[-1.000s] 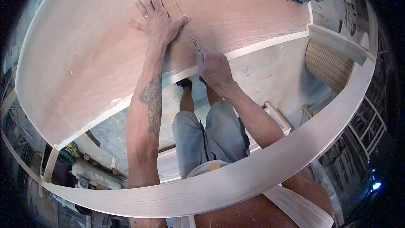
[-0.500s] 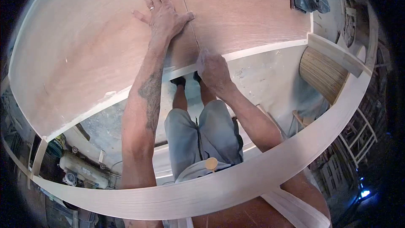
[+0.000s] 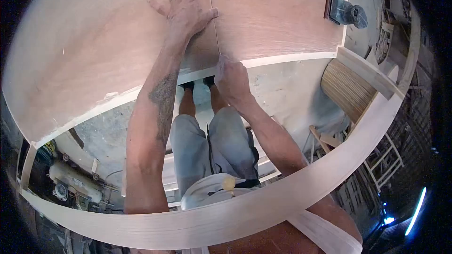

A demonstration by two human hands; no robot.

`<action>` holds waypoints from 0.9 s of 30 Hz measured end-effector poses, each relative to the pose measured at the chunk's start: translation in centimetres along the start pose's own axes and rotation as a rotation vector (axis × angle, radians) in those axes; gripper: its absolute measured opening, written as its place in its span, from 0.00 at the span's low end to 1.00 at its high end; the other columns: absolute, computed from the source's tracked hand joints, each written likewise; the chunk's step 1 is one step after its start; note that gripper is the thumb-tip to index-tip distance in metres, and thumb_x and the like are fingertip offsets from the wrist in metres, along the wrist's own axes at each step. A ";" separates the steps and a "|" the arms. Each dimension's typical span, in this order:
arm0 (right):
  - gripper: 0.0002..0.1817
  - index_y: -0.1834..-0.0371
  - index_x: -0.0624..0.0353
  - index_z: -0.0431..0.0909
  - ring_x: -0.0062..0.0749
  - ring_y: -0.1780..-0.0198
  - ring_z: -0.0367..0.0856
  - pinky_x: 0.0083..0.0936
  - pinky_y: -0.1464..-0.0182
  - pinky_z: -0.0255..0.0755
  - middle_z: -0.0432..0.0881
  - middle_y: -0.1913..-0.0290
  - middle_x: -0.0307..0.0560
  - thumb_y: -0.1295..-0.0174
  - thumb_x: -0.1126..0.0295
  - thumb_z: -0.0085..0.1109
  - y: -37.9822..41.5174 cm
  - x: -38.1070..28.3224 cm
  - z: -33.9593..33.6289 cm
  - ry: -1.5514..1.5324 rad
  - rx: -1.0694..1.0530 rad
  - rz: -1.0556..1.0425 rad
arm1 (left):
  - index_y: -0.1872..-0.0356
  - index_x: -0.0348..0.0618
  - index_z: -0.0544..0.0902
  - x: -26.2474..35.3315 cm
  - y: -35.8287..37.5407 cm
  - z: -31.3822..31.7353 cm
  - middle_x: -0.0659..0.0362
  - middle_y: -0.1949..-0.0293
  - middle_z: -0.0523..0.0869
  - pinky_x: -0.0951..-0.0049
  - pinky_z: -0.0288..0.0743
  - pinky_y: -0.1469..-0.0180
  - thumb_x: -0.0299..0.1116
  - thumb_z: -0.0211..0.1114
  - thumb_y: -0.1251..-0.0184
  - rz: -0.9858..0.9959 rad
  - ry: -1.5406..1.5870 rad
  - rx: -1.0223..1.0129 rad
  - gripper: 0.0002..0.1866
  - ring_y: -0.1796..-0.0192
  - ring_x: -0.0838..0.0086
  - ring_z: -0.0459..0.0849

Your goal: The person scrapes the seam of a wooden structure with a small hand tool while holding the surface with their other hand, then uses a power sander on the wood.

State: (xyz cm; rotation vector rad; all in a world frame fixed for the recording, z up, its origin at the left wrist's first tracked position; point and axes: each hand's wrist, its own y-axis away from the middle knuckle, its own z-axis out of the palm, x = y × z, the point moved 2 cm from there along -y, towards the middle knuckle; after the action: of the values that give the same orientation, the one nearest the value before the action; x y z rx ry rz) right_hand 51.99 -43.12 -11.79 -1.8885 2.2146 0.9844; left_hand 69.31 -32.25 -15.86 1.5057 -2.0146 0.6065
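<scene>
My left hand (image 3: 186, 11) lies flat with fingers spread on a reddish wooden panel (image 3: 278, 14), its thumb across a thin dark seam line. Nearer to me, my right hand (image 3: 231, 77) is closed in a fist at the pale front edge of the panel, at the lower end of that seam. Whatever it grips is too small or too hidden to make out. A dark handheld sander (image 3: 346, 10) rests on the panel at its right side, away from both hands.
A curved pale wooden band (image 3: 235, 226) crosses in front of my body and joins the panel's frame. Below right stands a ribbed wooden cylinder (image 3: 351, 84). A tank (image 3: 75, 181) and clutter lie at lower left, with a ladder-like rack (image 3: 386, 160) at right.
The whole view has shifted a little. My left hand stays flat on the panel, and my right hand stays closed at the seam's lower end. A bright light strip now shows at lower right.
</scene>
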 end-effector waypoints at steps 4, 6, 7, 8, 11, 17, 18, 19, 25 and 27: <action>0.09 0.71 0.66 0.75 0.63 0.74 0.79 0.50 0.71 0.72 0.77 0.78 0.66 0.36 0.71 0.50 0.2 -0.6 -1.5 -0.103 0.055 0.026 | 0.25 0.46 0.50 -0.9 0.2 0.6 0.43 0.23 0.45 0.24 0.35 0.32 0.56 0.78 0.61 -0.014 0.040 0.031 0.63 0.22 0.42 0.37; 0.11 0.72 0.66 0.75 0.64 0.75 0.78 0.49 0.72 0.71 0.76 0.79 0.66 0.35 0.70 0.51 0.3 -1.1 -2.5 -0.072 0.013 0.032 | 0.25 0.46 0.49 -0.3 0.1 0.3 0.46 0.23 0.45 0.21 0.33 0.34 0.58 0.77 0.60 -0.097 -0.090 -0.023 0.63 0.21 0.45 0.36; 0.10 0.71 0.66 0.75 0.63 0.75 0.78 0.48 0.72 0.71 0.76 0.79 0.66 0.35 0.70 0.51 1.0 -1.3 -3.0 -0.076 0.014 0.077 | 0.24 0.46 0.49 0.6 0.3 -0.2 0.47 0.22 0.45 0.19 0.32 0.35 0.58 0.76 0.60 -0.139 -0.150 -0.060 0.63 0.21 0.46 0.35; 0.10 0.71 0.66 0.75 0.63 0.75 0.78 0.47 0.72 0.71 0.76 0.79 0.66 0.35 0.70 0.52 1.5 -1.4 -3.6 -0.079 0.025 0.118 | 0.24 0.46 0.50 1.5 0.4 -0.8 0.47 0.22 0.45 0.21 0.34 0.34 0.57 0.75 0.58 -0.199 -0.196 -0.131 0.61 0.21 0.47 0.37; 0.09 0.69 0.66 0.76 0.61 0.75 0.79 0.45 0.73 0.70 0.76 0.78 0.66 0.35 0.71 0.52 0.9 -1.5 -3.9 -0.158 0.108 0.136 | 0.24 0.46 0.51 2.2 0.2 -1.4 0.48 0.22 0.45 0.22 0.36 0.34 0.57 0.73 0.55 -0.242 -0.248 -0.174 0.59 0.21 0.50 0.38; 0.08 0.69 0.65 0.77 0.61 0.74 0.79 0.45 0.73 0.69 0.75 0.77 0.66 0.35 0.72 0.52 -0.7 -0.3 -2.7 -0.190 0.168 0.051 | 0.24 0.49 0.49 0.0 0.5 0.4 0.49 0.22 0.45 0.15 0.29 0.39 0.62 0.74 0.58 -0.099 -0.188 -0.010 0.62 0.20 0.50 0.37; 0.08 0.69 0.65 0.77 0.61 0.74 0.79 0.45 0.73 0.69 0.75 0.77 0.66 0.36 0.72 0.52 -0.8 -0.1 -2.4 -0.190 0.190 0.028 | 0.24 0.50 0.49 -0.1 0.5 0.4 0.50 0.22 0.45 0.15 0.29 0.39 0.62 0.74 0.57 -0.095 -0.201 -0.015 0.61 0.20 0.50 0.37; 0.08 0.69 0.65 0.77 0.61 0.74 0.78 0.45 0.73 0.69 0.75 0.77 0.66 0.36 0.72 0.52 -0.9 0.0 -2.3 -0.191 0.181 0.028 | 0.24 0.50 0.49 -0.3 0.5 0.4 0.51 0.22 0.45 0.14 0.29 0.39 0.62 0.73 0.56 -0.091 -0.216 -0.020 0.61 0.20 0.49 0.38; 0.09 0.71 0.66 0.77 0.62 0.74 0.78 0.46 0.72 0.69 0.75 0.77 0.67 0.37 0.73 0.52 -1.2 0.1 -1.9 -0.215 0.196 0.026 | 0.24 0.43 0.49 3.0 -0.6 -2.1 0.47 0.22 0.43 0.26 0.37 0.31 0.60 0.70 0.54 -0.357 -0.343 -0.346 0.60 0.20 0.52 0.39; 0.09 0.70 0.67 0.77 0.62 0.74 0.78 0.45 0.72 0.69 0.75 0.77 0.67 0.37 0.72 0.52 -1.3 -0.2 -2.3 -0.246 0.184 0.040 | 0.24 0.43 0.49 2.9 -0.5 -1.9 0.47 0.22 0.43 0.26 0.36 0.31 0.60 0.70 0.54 -0.346 -0.339 -0.331 0.60 0.20 0.52 0.39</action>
State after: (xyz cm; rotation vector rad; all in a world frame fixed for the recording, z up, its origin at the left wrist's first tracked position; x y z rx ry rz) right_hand 54.04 -44.18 -10.40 -1.5619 2.1257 0.9261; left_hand 69.50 -33.23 -12.53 1.7727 -1.9005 -0.1254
